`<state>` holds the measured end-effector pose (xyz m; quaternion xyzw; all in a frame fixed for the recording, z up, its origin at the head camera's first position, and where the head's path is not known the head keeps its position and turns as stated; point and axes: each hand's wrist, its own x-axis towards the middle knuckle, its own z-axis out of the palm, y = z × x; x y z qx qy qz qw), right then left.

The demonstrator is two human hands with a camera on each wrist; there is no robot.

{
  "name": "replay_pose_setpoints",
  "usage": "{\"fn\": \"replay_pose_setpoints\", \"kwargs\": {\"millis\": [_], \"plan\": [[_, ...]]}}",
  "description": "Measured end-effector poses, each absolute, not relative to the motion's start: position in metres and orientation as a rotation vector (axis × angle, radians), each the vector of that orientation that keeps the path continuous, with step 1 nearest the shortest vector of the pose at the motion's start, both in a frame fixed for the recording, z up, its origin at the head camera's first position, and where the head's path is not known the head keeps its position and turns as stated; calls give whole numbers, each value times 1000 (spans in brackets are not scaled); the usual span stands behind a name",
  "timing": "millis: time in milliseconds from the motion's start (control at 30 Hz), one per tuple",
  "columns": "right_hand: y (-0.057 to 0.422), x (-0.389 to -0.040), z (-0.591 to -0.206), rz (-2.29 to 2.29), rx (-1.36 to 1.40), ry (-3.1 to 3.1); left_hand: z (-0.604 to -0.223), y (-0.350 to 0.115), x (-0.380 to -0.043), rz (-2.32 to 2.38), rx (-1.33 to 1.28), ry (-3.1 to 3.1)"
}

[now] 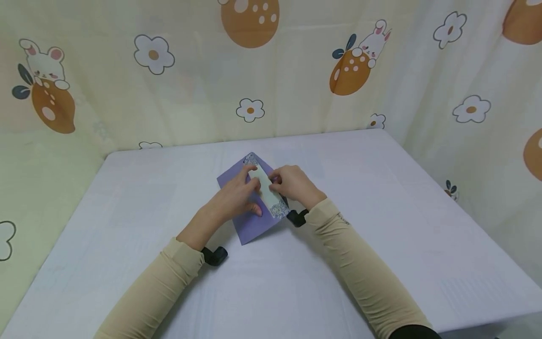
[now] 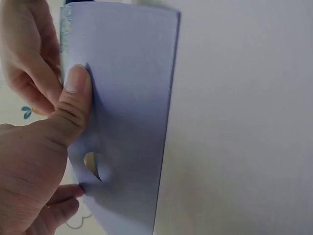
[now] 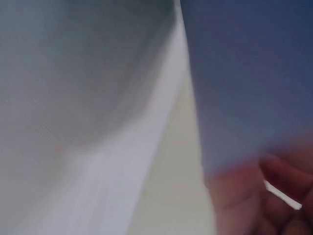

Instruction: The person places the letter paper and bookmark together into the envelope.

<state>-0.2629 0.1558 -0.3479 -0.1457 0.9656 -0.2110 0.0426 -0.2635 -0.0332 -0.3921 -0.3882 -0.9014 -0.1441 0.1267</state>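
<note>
A purple paper card [image 1: 254, 228] is held tilted over the table. Along its upper right face runs a pale green strip [image 1: 267, 198] with blue-patterned ends. My left hand [image 1: 235, 195] holds the card, its thumb flat on the purple face in the left wrist view and its fingers spread over the strip in the head view. A small rounded cut-out [image 2: 91, 165] in the purple face shows tan behind it. With thumb and fingers, my right hand [image 1: 298, 184] pinches the card at its right edge; a thin white edge [image 3: 283, 196] shows between those fingers in the right wrist view.
A white cloth covers the table [image 1: 139, 212]. Behind and on both sides hangs a cream curtain [image 1: 190, 108] printed with rabbits, orange fruit and flowers. A black wrist camera mount [image 1: 216, 256] sits under the left wrist, and another [image 1: 297, 218] under the right.
</note>
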Motion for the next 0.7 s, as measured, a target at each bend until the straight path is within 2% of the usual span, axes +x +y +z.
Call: {"fn": "replay_pose_setpoints", "kwargs": {"millis": [200,700], "plan": [[161,-255,-337,-691,-407,2832,-393,-34,-265,-409,-1092,-2642],[156,-257,-341,-709,-433,2866,-390,-35,-262,-450,-1086,-2646]]}}
